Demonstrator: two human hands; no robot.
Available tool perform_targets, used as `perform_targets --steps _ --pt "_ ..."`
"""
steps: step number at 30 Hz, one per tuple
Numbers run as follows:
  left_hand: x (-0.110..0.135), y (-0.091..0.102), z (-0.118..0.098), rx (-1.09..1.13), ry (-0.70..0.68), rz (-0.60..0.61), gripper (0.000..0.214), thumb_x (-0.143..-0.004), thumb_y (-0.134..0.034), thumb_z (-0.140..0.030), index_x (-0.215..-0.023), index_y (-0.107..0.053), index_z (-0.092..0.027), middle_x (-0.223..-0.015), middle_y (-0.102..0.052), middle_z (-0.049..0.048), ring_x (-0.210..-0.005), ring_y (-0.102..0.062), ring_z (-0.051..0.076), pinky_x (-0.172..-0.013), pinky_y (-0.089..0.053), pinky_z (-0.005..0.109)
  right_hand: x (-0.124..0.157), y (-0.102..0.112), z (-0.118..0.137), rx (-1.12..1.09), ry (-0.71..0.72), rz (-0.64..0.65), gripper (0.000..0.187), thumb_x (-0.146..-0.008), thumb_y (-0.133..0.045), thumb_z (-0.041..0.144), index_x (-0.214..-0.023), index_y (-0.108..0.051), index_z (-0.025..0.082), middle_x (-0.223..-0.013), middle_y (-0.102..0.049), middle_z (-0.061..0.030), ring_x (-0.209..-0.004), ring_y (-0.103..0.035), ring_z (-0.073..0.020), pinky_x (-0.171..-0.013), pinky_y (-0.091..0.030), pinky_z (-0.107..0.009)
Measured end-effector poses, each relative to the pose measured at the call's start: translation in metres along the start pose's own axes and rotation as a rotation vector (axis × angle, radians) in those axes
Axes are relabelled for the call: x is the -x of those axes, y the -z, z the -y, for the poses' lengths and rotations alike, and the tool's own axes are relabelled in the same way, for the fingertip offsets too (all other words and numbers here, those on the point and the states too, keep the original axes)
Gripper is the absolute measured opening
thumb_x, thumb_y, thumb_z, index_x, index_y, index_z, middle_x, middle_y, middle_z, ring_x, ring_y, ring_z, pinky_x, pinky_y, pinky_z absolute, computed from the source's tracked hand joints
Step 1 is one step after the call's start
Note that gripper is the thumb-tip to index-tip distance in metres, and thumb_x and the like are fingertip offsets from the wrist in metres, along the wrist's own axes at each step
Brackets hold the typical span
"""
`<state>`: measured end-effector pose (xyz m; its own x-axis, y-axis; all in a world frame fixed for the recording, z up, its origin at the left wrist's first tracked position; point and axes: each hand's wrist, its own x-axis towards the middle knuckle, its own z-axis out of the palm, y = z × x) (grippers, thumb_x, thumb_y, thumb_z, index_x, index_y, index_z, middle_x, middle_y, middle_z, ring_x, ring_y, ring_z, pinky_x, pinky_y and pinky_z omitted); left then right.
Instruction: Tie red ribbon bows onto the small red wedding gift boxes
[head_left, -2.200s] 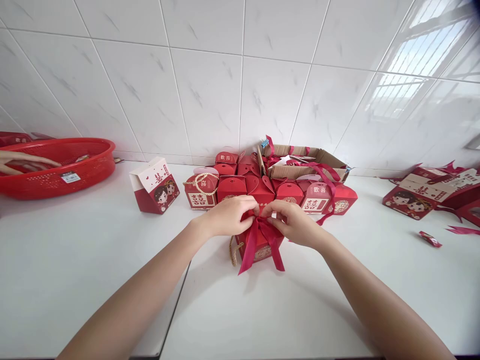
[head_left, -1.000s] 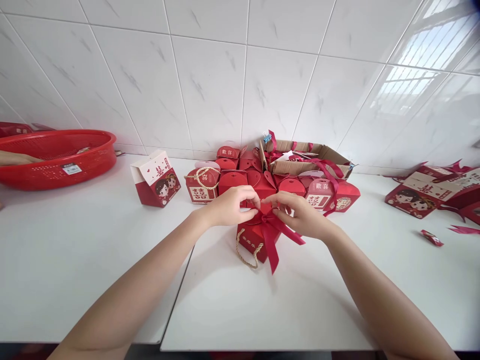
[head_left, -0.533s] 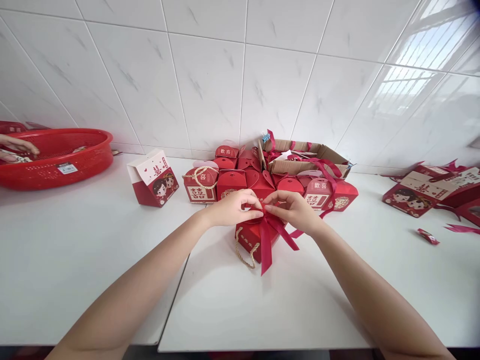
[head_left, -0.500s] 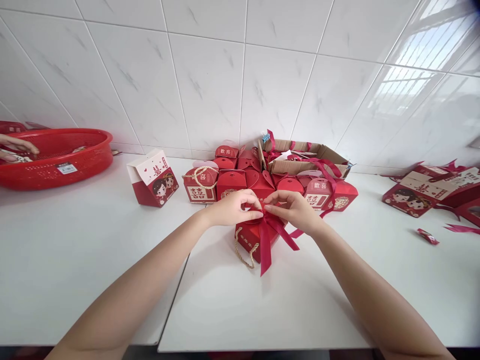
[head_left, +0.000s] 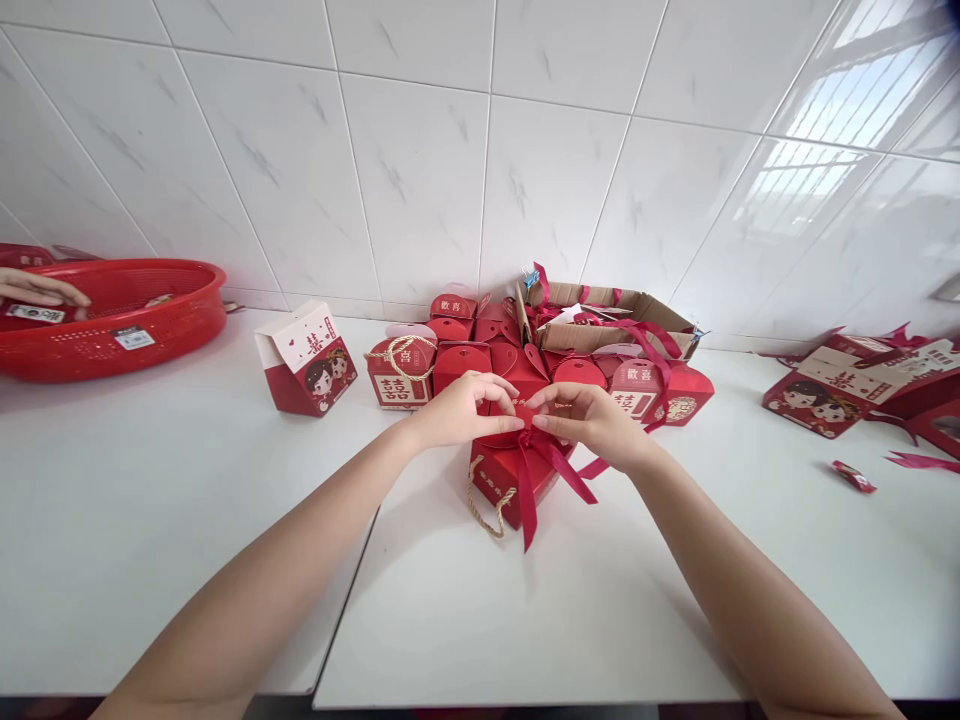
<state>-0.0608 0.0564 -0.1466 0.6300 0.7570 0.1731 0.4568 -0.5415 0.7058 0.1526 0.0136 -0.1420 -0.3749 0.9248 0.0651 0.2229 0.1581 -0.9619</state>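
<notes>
A red gift box (head_left: 496, 478) with a twisted gold cord handle (head_left: 480, 510) stands on the white table in front of me. Dark red ribbon (head_left: 527, 505) is tied on its top, and two tails hang over the side. From the left, my left hand (head_left: 466, 412) bends over the box top, thumb and fingers curled at the ribbon above the knot. My right hand (head_left: 600, 425) mirrors it from the other side, its thumb close to my left thumb. Between the fingertips, ribbon and red box flaps blend, so the exact grip is partly hidden.
Several closed red boxes (head_left: 459, 360) stand behind, beside a cardboard tray (head_left: 660, 305) of ribbons. A cream-and-red box (head_left: 307, 360) is left of them. Another person's hand (head_left: 45, 288) reaches into a red basket (head_left: 180, 310). A wrapped candy (head_left: 853, 476) lies right, near more boxes (head_left: 814, 400).
My fingertips have shifted slightly at the ribbon, and the knot shows more below my thumbs. In the basket, the other person's hand has moved a little right.
</notes>
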Motion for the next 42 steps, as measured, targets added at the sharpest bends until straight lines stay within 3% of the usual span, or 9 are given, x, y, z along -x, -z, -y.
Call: perform_targets --steps 4,10,14,19,22,29,33,38,42 --pt "-0.001 0.000 0.000 0.075 0.002 0.077 0.031 -0.078 -0.061 -0.051 -0.077 -0.069 -0.020 -0.118 -0.060 0.0046 -0.105 -0.056 0.023 -0.090 -0.042 0.035 -0.001 -0.002 -0.003 0.026 0.023 0.059 0.030 -0.082 -0.060 0.045 -0.094 -0.065 0.017 -0.061 -0.046 0.0040 -0.050 -0.037 -0.0061 -0.046 -0.029 -0.021" --pt "0.003 0.004 -0.003 0.197 0.041 0.222 0.028 -0.082 -0.058 -0.044 -0.093 -0.067 -0.021 -0.115 -0.061 0.0039 -0.098 -0.058 0.020 -0.083 -0.044 0.030 -0.002 -0.004 -0.007 0.035 0.030 0.064 0.029 -0.085 -0.056 0.044 -0.097 -0.063 0.019 -0.061 -0.045 0.0042 -0.049 -0.034 -0.0060 -0.045 -0.027 -0.022" --pt "0.004 0.006 -0.004 0.188 0.094 0.201 0.028 -0.081 -0.058 -0.045 -0.094 -0.060 -0.021 -0.103 -0.062 0.0019 -0.091 -0.056 0.017 -0.078 -0.043 0.029 0.000 -0.003 -0.005 0.047 0.022 0.044 0.029 -0.084 -0.058 0.045 -0.096 -0.063 0.019 -0.058 -0.043 0.0051 -0.048 -0.033 -0.0059 -0.044 -0.026 -0.021" --pt "0.001 0.000 -0.002 0.186 0.081 0.201 0.035 -0.080 -0.057 -0.053 -0.079 -0.063 -0.019 -0.126 -0.055 0.0033 -0.103 -0.055 0.021 -0.086 -0.042 0.031 -0.001 -0.003 -0.005 0.051 0.001 0.031 0.030 -0.082 -0.060 0.046 -0.094 -0.063 0.019 -0.055 -0.041 0.0063 -0.046 -0.031 -0.0054 -0.043 -0.025 -0.021" --pt "-0.001 -0.003 0.001 0.260 0.053 0.207 0.032 -0.080 -0.059 -0.050 -0.083 -0.068 -0.019 -0.133 -0.050 0.0040 -0.111 -0.053 0.022 -0.092 -0.041 0.032 -0.001 -0.002 -0.005 0.058 -0.024 0.002 0.031 -0.080 -0.063 0.047 -0.093 -0.063 0.019 -0.056 -0.044 0.0057 -0.046 -0.033 -0.0054 -0.042 -0.027 -0.020" --pt "-0.001 -0.002 0.003 0.440 0.091 0.208 0.029 -0.082 -0.058 -0.046 -0.089 -0.065 -0.018 -0.113 -0.062 0.0068 -0.112 -0.052 0.023 -0.096 -0.038 0.035 0.000 -0.002 0.000 0.093 -0.055 -0.003 0.036 -0.077 -0.065 0.048 -0.095 -0.063 0.018 -0.056 -0.046 0.0054 -0.045 -0.039 -0.0064 -0.042 -0.032 -0.021" --pt "0.000 0.003 0.001 0.372 0.117 0.193 0.031 -0.080 -0.059 -0.048 -0.083 -0.066 -0.018 -0.126 -0.056 0.0064 -0.115 -0.051 0.023 -0.098 -0.037 0.034 0.001 0.001 0.000 -0.008 -0.066 0.054 0.034 -0.077 -0.066 0.046 -0.095 -0.062 0.017 -0.056 -0.041 0.0071 -0.044 -0.032 -0.0045 -0.041 -0.024 -0.020" --pt "0.002 0.009 -0.001 0.330 0.141 0.232 0.028 -0.078 -0.062 -0.046 -0.084 -0.066 -0.019 -0.113 -0.062 0.0050 -0.101 -0.056 0.021 -0.088 -0.041 0.032 0.000 0.006 -0.001 -0.214 -0.061 0.117 0.031 -0.075 -0.072 0.037 -0.096 -0.059 0.018 -0.061 -0.044 0.0069 -0.047 -0.033 -0.0034 -0.043 -0.023 -0.020" --pt "0.003 0.010 -0.003 0.399 0.144 0.281 0.025 -0.077 -0.064 -0.043 -0.078 -0.061 -0.019 -0.108 -0.062 0.0049 -0.096 -0.056 0.019 -0.084 -0.042 0.032 0.000 0.011 -0.003 -0.159 -0.060 0.154 0.027 -0.076 -0.071 0.034 -0.096 -0.061 0.018 -0.061 -0.045 0.0063 -0.049 -0.037 -0.0040 -0.044 -0.026 -0.020"
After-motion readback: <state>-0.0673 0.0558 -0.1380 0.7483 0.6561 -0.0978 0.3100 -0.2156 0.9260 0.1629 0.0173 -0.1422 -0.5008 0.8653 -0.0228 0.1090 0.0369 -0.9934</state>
